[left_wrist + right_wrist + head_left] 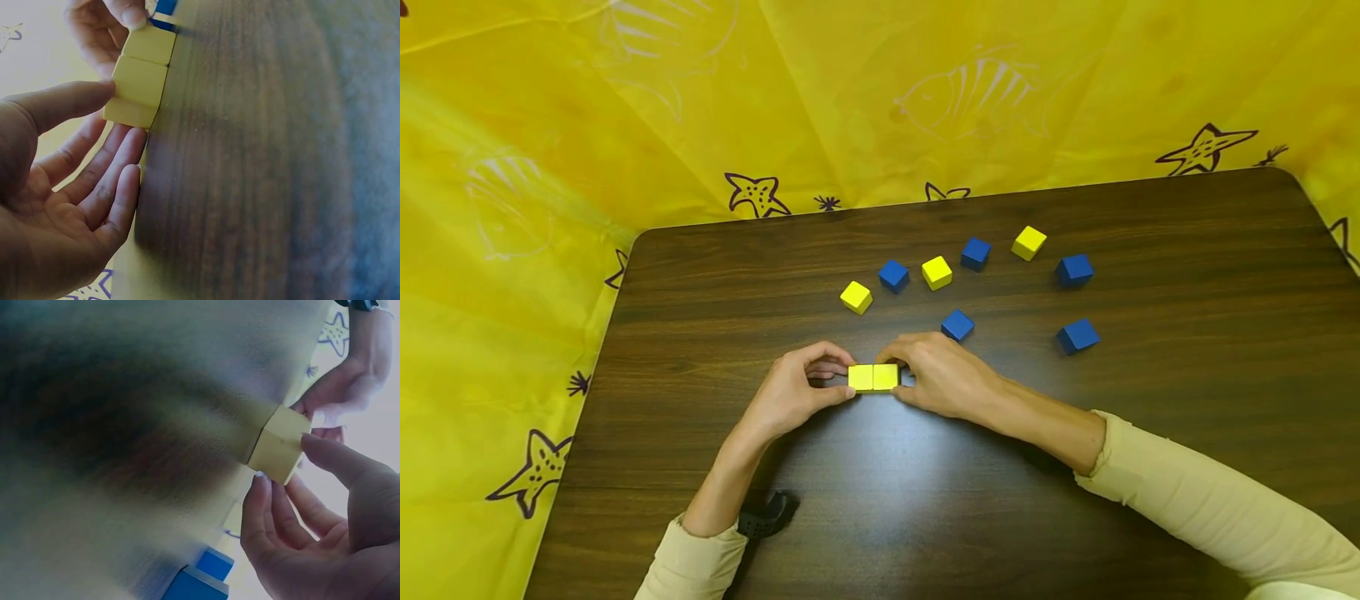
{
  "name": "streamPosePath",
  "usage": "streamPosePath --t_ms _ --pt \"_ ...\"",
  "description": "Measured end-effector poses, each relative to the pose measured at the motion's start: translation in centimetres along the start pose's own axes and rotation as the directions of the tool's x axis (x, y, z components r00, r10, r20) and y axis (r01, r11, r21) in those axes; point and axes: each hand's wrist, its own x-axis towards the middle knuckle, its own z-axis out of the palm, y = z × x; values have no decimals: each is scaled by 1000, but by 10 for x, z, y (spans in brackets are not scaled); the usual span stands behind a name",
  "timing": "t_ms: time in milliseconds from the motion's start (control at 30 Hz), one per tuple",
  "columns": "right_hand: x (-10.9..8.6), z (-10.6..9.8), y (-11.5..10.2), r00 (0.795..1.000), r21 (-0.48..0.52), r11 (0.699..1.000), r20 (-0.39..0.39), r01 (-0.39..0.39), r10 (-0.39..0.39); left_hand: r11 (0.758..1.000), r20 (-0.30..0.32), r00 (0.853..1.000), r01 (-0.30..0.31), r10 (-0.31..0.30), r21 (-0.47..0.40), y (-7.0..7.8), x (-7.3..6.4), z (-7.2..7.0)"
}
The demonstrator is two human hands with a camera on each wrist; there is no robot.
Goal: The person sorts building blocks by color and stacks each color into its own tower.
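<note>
Two yellow cubes lie side by side on the dark wooden table (880,500), their faces meeting at a thin seam. My left hand (786,392) pinches the left yellow cube (139,81) between thumb and fingers, the thumb at its near edge. From the other side, my right hand (943,375) holds the right yellow cube (886,377), with thumb and fingertips at its sides. Just beyond the right hand's knuckles sits a blue cube (957,325).
Farther back stand several loose cubes, among them a yellow one (856,297), a blue one (893,276) and another blue one (1078,336) at the right. A yellow patterned cloth (850,100) hangs behind the table. A black band (767,515) is on the left wrist.
</note>
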Motion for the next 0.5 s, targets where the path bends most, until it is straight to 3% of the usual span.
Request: streamPosePath --t_ms 500 --pt "2 -10 2 999 39 999 -26 -28 29 1000 3 1000 9 -10 2 1 0 0"
